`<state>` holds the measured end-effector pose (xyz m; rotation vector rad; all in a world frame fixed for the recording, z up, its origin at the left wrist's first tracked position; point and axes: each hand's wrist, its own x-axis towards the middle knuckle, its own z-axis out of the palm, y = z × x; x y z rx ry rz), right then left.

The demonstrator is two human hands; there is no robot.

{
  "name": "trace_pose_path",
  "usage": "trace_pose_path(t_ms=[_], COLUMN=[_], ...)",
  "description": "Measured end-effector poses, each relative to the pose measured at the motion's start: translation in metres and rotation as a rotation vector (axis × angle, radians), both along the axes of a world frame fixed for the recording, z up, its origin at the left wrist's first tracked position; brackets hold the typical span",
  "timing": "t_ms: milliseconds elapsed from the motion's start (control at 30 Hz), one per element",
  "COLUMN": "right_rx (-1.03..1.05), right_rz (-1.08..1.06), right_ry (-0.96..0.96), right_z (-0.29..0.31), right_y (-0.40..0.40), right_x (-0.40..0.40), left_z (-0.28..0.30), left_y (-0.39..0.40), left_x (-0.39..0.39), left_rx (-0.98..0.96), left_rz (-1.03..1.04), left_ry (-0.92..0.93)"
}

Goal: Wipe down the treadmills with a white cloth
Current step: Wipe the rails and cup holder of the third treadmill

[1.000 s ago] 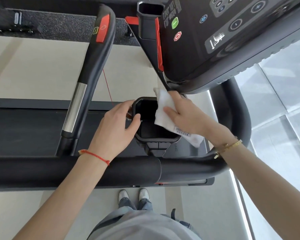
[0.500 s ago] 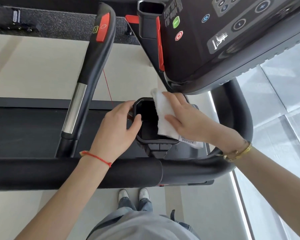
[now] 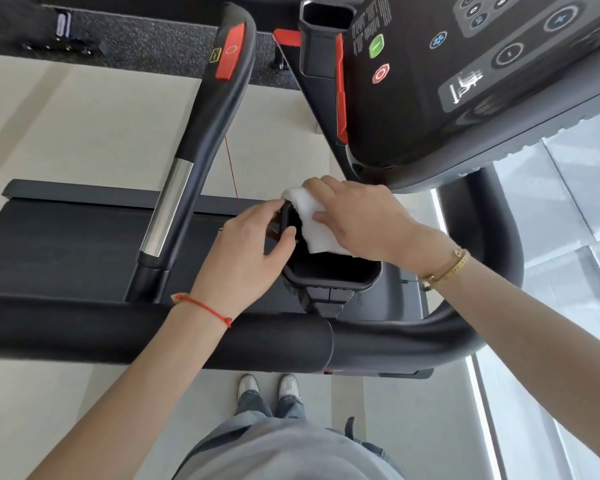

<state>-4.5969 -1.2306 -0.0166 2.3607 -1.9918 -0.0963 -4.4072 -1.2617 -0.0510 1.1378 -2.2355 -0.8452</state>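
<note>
Since the frame a second back, the folded white cloth [image 3: 314, 221] is sliding from the near right side of the holder toward its far left corner, and my right hand [image 3: 357, 220] is travelling with it. I am watching that hand pressing the cloth down with nearly straight fingers and the thumb tucked against its edge, so the cloth is draped over the far rim and partly down inside the black plastic cup holder [image 3: 329, 271]. My left hand [image 3: 246, 251] is gripping the holder's left wall, thumb hooked over the rim just beside the cloth, steadying it. To do this well, I judge the cloth should be following the rim all the way round, then dipping to the floor, with firm, even pressure. Beyond the hands, the thick black padded handlebar [image 3: 153, 337] is running across nearer me, and the dark treadmill console [image 3: 465, 81] is hanging above the right hand.
</note>
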Motion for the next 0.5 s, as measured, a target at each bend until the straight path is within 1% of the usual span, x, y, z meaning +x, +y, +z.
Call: trace_pose_path(t_ms=[67,167,200,233,300,500], right_rx=[0.03,0.087,0.098,0.104,0.092,-0.04], right_rz=[-0.038,-0.076,-0.077,-0.068,-0.03,0.049], right_ry=[-0.124,-0.423,-0.485,-0.495,-0.408,0.032], right_z=[0.0,-0.003,-0.004,-0.004,-0.004,-0.006], right_y=[0.014,0.041,0.047,0.049,0.045,-0.002], right_x=[-0.01,-0.021,-0.022,-0.022,-0.019,0.003], left_z=[0.001,0.001,0.001,0.001,0.0,-0.002], left_y=[0.0,0.001,0.0,0.0,0.0,0.0], left_x=[0.001,0.0,-0.001,-0.001,-0.001,-0.001], left_rx=[-0.001,-0.005,-0.005,-0.004,-0.008,-0.024], left_rz=[-0.007,-0.013,-0.014,-0.014,-0.015,-0.001], left_ry=[0.018,0.027,0.029,0.03,0.024,0.008])
